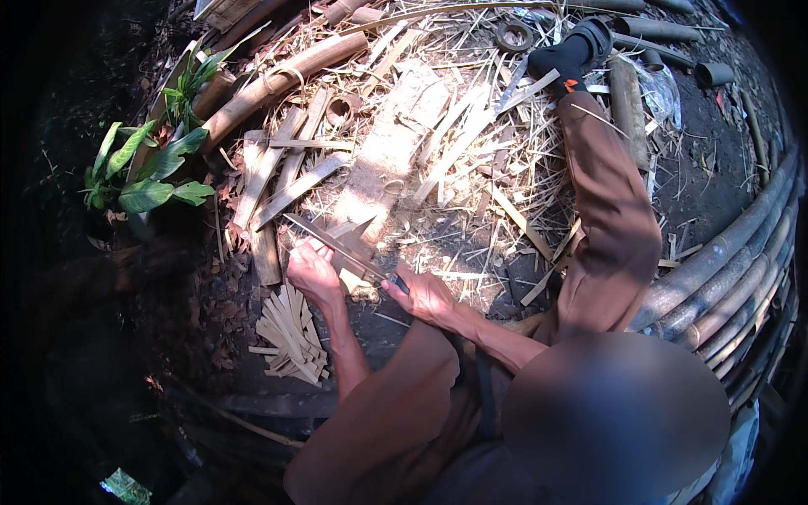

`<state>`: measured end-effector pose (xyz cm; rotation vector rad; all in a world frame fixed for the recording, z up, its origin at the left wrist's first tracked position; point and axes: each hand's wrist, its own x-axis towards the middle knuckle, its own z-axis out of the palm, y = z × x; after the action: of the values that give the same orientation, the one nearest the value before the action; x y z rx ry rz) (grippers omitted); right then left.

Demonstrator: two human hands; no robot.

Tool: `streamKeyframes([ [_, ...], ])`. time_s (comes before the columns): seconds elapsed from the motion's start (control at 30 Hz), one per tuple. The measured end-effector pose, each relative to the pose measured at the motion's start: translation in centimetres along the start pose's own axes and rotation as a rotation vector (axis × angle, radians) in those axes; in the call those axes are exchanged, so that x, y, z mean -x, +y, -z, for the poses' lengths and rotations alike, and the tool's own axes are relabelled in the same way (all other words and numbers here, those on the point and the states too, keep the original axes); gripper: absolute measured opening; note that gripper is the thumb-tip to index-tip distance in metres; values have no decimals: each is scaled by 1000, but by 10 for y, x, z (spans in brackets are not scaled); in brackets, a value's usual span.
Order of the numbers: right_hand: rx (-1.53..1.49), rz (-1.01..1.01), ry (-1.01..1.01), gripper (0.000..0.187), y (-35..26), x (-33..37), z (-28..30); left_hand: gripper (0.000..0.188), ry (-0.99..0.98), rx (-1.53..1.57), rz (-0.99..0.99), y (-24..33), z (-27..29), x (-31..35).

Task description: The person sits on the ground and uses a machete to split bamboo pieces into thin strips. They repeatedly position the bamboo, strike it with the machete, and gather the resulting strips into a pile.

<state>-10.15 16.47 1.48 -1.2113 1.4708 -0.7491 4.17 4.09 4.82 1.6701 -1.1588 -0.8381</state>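
Note:
My right hand point(425, 296) is closed round the handle of a long knife point(341, 247). The blade slants up and to the left, past the fingers of my left hand point(313, 271). Those fingers are curled on a pale bamboo strip point(352, 273), partly hidden by the blade and the hand. Just beyond the knife a flat, pale wooden block point(370, 181) lies on the ground, with shavings on it. A fanned heap of short bamboo strips point(292, 338) rests on the ground below my left hand.
Split bamboo pieces point(269, 172) and a thick bamboo pole point(282, 87) lie at the far left, near a leafy plant point(143, 172). Shavings point(522, 168) litter the ground. Long bamboo poles point(724, 273) are stacked at right. My outstretched leg point(602, 194) lies right of the block.

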Motion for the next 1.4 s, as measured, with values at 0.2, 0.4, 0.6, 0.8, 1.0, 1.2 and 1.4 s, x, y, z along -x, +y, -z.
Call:
streamKeyframes([
  [0.2,86,-29,141,38,28,-12,-2,29,38,52,12,2,-5,-7],
  [0.4,78,-58,112,43,46,-16,3,33,41,51,71,12,-11,-1],
  [0.6,32,-144,165,46,55,-16,6,34,-18,-4,-63,19,-15,-6],
  [0.8,190,52,261,40,86,-13,-6,35,-71,-36,-79,19,-22,0],
  [1.0,147,-172,152,40,65,-11,6,32,-57,-70,-139,7,-12,-5],
  [1.2,238,-187,120,38,79,-20,9,33,25,268,-207,-6,-29,-7],
  [1.4,-167,-133,492,33,59,-59,35,35,-31,479,18,0,0,-16],
])
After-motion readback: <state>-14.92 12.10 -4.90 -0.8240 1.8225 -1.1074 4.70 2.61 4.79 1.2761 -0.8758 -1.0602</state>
